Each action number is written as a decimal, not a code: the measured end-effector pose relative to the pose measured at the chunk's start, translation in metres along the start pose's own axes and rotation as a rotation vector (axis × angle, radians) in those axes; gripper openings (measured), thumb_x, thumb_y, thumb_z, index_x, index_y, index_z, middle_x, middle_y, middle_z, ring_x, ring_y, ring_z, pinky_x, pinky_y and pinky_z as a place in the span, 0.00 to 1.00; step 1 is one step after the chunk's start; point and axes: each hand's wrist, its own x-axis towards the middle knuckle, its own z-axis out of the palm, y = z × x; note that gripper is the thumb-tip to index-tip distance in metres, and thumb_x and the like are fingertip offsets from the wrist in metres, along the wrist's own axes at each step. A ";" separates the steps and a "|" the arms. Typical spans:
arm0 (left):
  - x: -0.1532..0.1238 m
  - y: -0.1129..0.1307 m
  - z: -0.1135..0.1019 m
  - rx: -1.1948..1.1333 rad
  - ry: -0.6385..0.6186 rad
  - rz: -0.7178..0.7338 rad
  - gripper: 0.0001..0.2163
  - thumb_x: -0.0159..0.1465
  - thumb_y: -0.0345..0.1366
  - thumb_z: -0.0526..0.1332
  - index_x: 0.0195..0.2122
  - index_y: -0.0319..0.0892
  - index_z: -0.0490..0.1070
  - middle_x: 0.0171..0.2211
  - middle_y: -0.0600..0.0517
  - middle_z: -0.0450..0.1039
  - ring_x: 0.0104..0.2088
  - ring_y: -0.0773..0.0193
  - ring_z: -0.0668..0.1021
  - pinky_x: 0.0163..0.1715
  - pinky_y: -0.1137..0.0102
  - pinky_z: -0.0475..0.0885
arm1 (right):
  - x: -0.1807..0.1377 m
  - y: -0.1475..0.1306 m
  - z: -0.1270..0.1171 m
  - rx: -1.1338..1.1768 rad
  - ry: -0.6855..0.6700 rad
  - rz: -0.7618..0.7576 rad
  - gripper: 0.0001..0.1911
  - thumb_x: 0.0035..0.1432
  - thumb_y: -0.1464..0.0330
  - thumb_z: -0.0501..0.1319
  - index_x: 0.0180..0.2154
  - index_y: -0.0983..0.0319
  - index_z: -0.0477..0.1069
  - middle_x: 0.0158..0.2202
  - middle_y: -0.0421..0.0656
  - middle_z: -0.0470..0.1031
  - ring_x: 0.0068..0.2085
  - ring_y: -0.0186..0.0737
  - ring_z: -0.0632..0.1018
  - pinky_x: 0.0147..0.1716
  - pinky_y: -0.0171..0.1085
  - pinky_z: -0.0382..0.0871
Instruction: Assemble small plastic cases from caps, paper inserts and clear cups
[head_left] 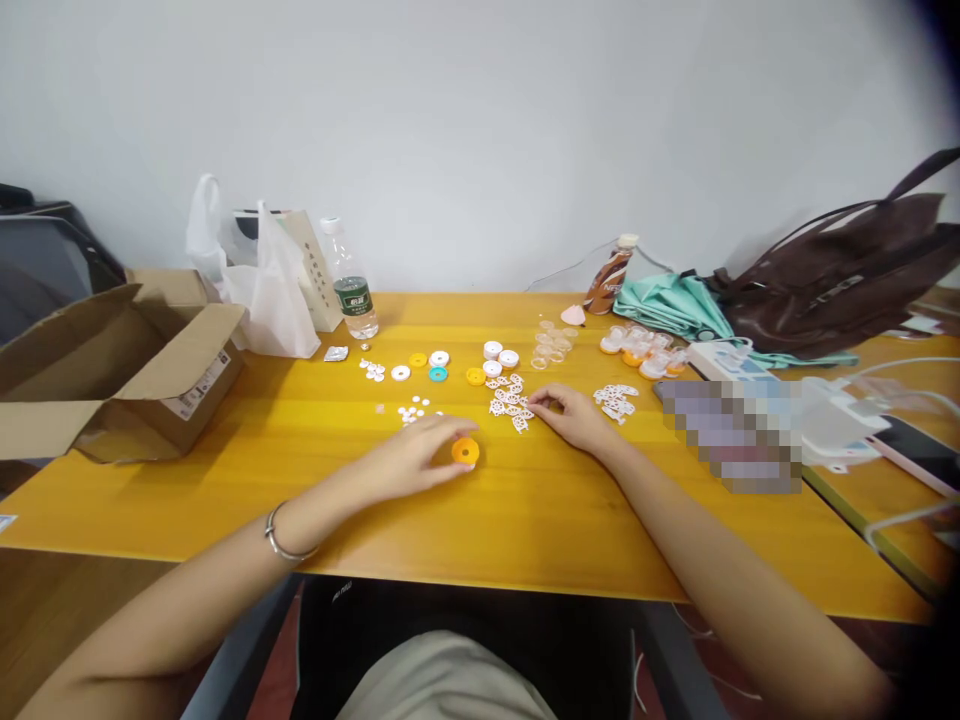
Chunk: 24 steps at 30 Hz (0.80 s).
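My left hand (416,455) has its thumb and fingers around an orange round cap (466,452) with a hole in its middle, low over the table. My right hand (571,416) reaches the right side of a pile of white cut-out plastic pieces (510,400). Its fingertips are pinched together there, and what they hold is too small to make out. Just beyond my left hand lie small white discs (412,412). White round caps (492,351) and an orange cap (475,376) sit behind the pile. A teal ring (438,374) lies further left.
An open cardboard box (202,375), a white plastic bag (274,300) and a water bottle (352,290) stand left. Clear rings (551,345), assembled clear-and-orange pieces (645,352), more white cut-outs (615,402), a drink bottle (611,275), a brown bag (840,270) and a charger with cables (836,425) lie right.
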 end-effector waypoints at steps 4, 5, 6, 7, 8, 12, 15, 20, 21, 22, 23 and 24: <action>0.003 -0.005 0.011 -0.017 -0.062 0.001 0.18 0.61 0.40 0.55 0.52 0.45 0.59 0.46 0.47 0.68 0.46 0.60 0.71 0.48 0.64 0.66 | 0.000 0.001 0.000 0.021 -0.012 0.003 0.10 0.51 0.62 0.58 0.31 0.62 0.71 0.30 0.43 0.74 0.32 0.38 0.74 0.35 0.37 0.67; 0.005 -0.007 0.012 -0.030 -0.075 0.000 0.19 0.61 0.39 0.56 0.53 0.45 0.59 0.46 0.47 0.68 0.46 0.60 0.71 0.47 0.64 0.66 | 0.000 0.001 0.000 0.023 -0.017 0.004 0.10 0.51 0.62 0.58 0.31 0.62 0.71 0.30 0.43 0.74 0.33 0.38 0.74 0.35 0.37 0.67; 0.005 -0.009 0.013 -0.043 -0.085 -0.001 0.19 0.60 0.38 0.56 0.53 0.45 0.59 0.46 0.47 0.68 0.45 0.61 0.71 0.47 0.65 0.67 | 0.000 0.001 0.000 0.024 -0.020 0.006 0.11 0.51 0.61 0.58 0.31 0.62 0.71 0.30 0.43 0.74 0.33 0.38 0.74 0.35 0.37 0.67; 0.006 -0.010 0.014 -0.053 -0.090 -0.003 0.19 0.60 0.38 0.56 0.53 0.45 0.59 0.46 0.48 0.69 0.46 0.61 0.71 0.47 0.65 0.66 | 0.000 0.001 0.000 0.022 -0.022 0.006 0.11 0.51 0.61 0.58 0.31 0.62 0.70 0.30 0.43 0.74 0.33 0.38 0.74 0.35 0.37 0.67; 0.006 -0.011 0.014 -0.061 -0.090 -0.005 0.19 0.60 0.37 0.57 0.53 0.46 0.59 0.46 0.48 0.68 0.46 0.61 0.71 0.47 0.66 0.66 | 0.000 0.000 0.000 0.020 -0.020 0.007 0.11 0.51 0.60 0.58 0.31 0.62 0.70 0.30 0.43 0.74 0.32 0.38 0.73 0.35 0.38 0.67; 0.003 -0.010 0.016 -0.078 -0.099 -0.012 0.19 0.59 0.38 0.58 0.52 0.46 0.61 0.47 0.48 0.69 0.47 0.60 0.71 0.48 0.65 0.65 | 0.000 -0.003 0.000 0.021 -0.017 0.002 0.12 0.51 0.59 0.58 0.31 0.62 0.70 0.30 0.43 0.74 0.32 0.38 0.73 0.35 0.38 0.68; 0.003 -0.010 0.017 -0.090 -0.097 -0.019 0.19 0.57 0.39 0.60 0.51 0.47 0.62 0.47 0.48 0.69 0.47 0.58 0.71 0.48 0.64 0.65 | -0.001 -0.005 -0.001 0.014 -0.007 -0.002 0.13 0.51 0.59 0.57 0.31 0.62 0.70 0.29 0.43 0.74 0.32 0.37 0.73 0.34 0.38 0.68; 0.004 -0.010 0.021 -0.173 -0.064 -0.024 0.15 0.58 0.40 0.59 0.46 0.45 0.66 0.44 0.48 0.70 0.45 0.61 0.71 0.46 0.67 0.65 | -0.001 -0.007 -0.002 -0.009 -0.001 0.008 0.13 0.52 0.58 0.57 0.31 0.62 0.71 0.29 0.43 0.74 0.30 0.37 0.72 0.32 0.36 0.67; 0.004 -0.010 0.022 -0.193 -0.059 -0.031 0.14 0.58 0.40 0.59 0.45 0.45 0.67 0.42 0.48 0.70 0.44 0.61 0.71 0.46 0.67 0.65 | -0.001 -0.007 -0.002 -0.016 -0.001 0.014 0.13 0.52 0.58 0.57 0.31 0.62 0.71 0.29 0.43 0.74 0.30 0.36 0.72 0.31 0.36 0.66; 0.004 -0.009 0.024 -0.211 -0.054 -0.037 0.12 0.59 0.39 0.58 0.44 0.44 0.67 0.41 0.48 0.70 0.43 0.62 0.72 0.45 0.67 0.66 | -0.001 -0.006 -0.002 -0.022 -0.001 0.020 0.13 0.52 0.58 0.57 0.31 0.62 0.71 0.30 0.43 0.75 0.30 0.36 0.72 0.31 0.36 0.66; 0.003 -0.009 0.025 -0.223 -0.052 -0.041 0.12 0.59 0.39 0.58 0.43 0.44 0.68 0.41 0.48 0.70 0.43 0.62 0.72 0.45 0.68 0.66 | -0.001 -0.006 -0.002 -0.025 0.000 0.025 0.14 0.52 0.58 0.57 0.31 0.62 0.71 0.30 0.43 0.75 0.29 0.36 0.72 0.31 0.36 0.66; 0.003 -0.008 0.026 -0.230 -0.050 -0.041 0.11 0.59 0.39 0.57 0.43 0.44 0.68 0.41 0.48 0.69 0.43 0.62 0.71 0.45 0.68 0.66 | 0.000 -0.005 -0.002 -0.026 0.000 0.028 0.14 0.52 0.57 0.57 0.31 0.62 0.71 0.30 0.42 0.75 0.29 0.36 0.72 0.30 0.36 0.66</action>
